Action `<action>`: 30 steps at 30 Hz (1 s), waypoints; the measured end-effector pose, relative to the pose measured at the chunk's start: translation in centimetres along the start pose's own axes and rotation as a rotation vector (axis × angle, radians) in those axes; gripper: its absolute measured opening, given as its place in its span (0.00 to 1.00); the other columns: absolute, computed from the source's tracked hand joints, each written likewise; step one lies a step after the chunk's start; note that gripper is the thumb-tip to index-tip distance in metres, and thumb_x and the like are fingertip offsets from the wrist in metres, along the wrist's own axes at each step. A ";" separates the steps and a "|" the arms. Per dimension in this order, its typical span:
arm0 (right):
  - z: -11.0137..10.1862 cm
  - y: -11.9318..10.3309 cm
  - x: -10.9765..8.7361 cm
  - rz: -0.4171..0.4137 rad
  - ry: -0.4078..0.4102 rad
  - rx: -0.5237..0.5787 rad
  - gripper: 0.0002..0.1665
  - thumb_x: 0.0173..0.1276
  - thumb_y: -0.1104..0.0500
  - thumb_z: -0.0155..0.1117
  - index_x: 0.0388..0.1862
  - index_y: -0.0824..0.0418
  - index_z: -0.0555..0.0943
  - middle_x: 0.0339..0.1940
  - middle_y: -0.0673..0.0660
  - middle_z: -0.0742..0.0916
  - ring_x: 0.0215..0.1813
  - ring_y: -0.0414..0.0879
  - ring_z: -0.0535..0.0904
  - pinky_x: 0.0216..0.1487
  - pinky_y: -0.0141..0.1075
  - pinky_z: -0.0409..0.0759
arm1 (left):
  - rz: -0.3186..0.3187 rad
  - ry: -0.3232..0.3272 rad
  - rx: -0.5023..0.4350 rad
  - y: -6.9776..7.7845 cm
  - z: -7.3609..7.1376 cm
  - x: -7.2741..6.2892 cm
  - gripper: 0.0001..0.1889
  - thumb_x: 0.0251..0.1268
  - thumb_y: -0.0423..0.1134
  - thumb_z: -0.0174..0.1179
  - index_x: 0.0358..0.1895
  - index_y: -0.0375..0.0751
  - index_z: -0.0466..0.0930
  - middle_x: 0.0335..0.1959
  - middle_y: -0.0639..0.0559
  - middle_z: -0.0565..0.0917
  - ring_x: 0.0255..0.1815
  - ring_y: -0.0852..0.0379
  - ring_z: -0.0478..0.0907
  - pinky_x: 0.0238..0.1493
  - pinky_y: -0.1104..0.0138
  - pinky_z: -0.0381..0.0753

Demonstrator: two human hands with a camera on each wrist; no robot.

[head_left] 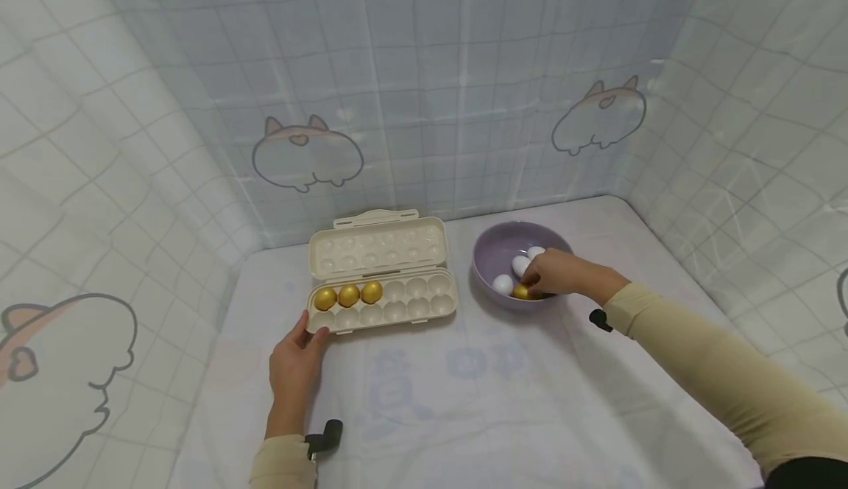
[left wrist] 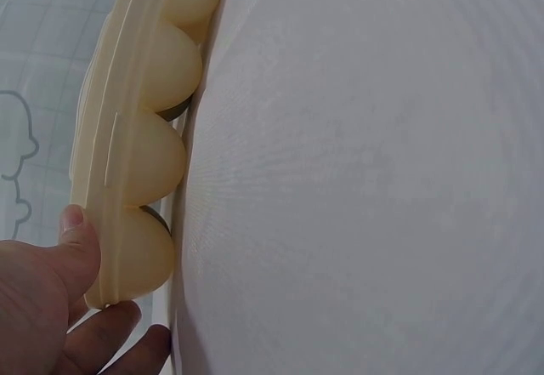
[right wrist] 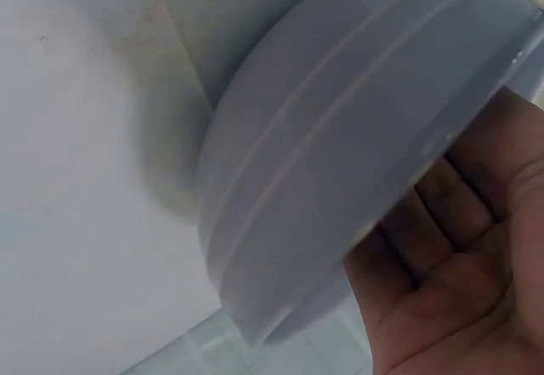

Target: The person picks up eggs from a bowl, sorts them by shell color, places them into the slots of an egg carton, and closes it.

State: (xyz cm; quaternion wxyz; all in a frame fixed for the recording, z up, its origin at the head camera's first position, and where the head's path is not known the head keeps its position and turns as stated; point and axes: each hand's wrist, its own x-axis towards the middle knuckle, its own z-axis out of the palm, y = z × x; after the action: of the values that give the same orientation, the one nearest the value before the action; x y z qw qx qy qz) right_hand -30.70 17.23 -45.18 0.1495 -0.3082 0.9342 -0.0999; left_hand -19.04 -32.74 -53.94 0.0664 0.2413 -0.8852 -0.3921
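An open cream plastic egg carton [head_left: 380,311] lies on the table, its lid [head_left: 379,247] folded back. Three golden eggs [head_left: 348,295] fill the left end of its far row. My left hand [head_left: 295,360] grips the carton's near left corner between thumb [left wrist: 76,243] and fingers. To the right stands a purple bowl [head_left: 486,250] with several white eggs [head_left: 503,284] inside. Reaching over its near right rim, my right hand [head_left: 559,272] has its fingers curled down at a golden egg [head_left: 522,292]. The bowl's wall hides those fingertips in the right wrist view.
A pale printed cloth covers the table [head_left: 424,393]. Grid-patterned sheets with cartoon animals hang behind it [head_left: 424,106] and at both sides. The carton and bowl stand side by side, a narrow gap between them.
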 end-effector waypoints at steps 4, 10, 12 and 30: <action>0.4 0.1 0.5 -0.029 0.000 -0.015 0.08 0.69 0.53 0.76 0.45 0.51 0.94 0.39 0.42 0.93 0.40 0.36 0.82 0.49 0.38 0.83 | -0.002 -0.001 -0.001 0.2 0.0 -0.1 0.37 0.74 0.52 0.67 0.81 0.61 0.62 0.75 0.44 0.76 0.81 0.36 0.67 0.79 0.39 0.66; 1.1 0.3 1.1 -0.062 -0.008 -0.032 0.11 0.69 0.55 0.75 0.48 0.54 0.92 0.40 0.45 0.93 0.42 0.38 0.81 0.52 0.41 0.83 | 0.005 0.002 0.010 0.6 -0.1 -0.3 0.37 0.74 0.52 0.67 0.82 0.59 0.63 0.76 0.43 0.76 0.81 0.35 0.68 0.78 0.38 0.67; 1.2 0.2 1.2 -0.052 -0.020 -0.033 0.12 0.71 0.56 0.74 0.51 0.55 0.92 0.41 0.46 0.93 0.42 0.39 0.81 0.54 0.43 0.81 | 0.002 0.002 0.012 0.6 -0.2 -0.3 0.37 0.74 0.52 0.67 0.82 0.59 0.63 0.76 0.43 0.75 0.81 0.35 0.68 0.78 0.38 0.67; -1.5 0.3 1.0 0.005 0.014 0.013 0.21 0.69 0.53 0.72 0.58 0.60 0.89 0.46 0.50 0.92 0.45 0.42 0.81 0.52 0.41 0.81 | 0.020 -0.002 0.014 0.3 -0.2 -0.1 0.37 0.74 0.54 0.66 0.82 0.59 0.62 0.76 0.43 0.75 0.80 0.35 0.68 0.77 0.38 0.68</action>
State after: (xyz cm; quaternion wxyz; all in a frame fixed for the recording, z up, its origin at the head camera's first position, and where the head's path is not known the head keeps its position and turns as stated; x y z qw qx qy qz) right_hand -32.14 16.95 -44.04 0.1451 -0.3043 0.9353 -0.1077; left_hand -19.00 -32.62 -53.54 0.0675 0.2325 -0.8903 -0.3857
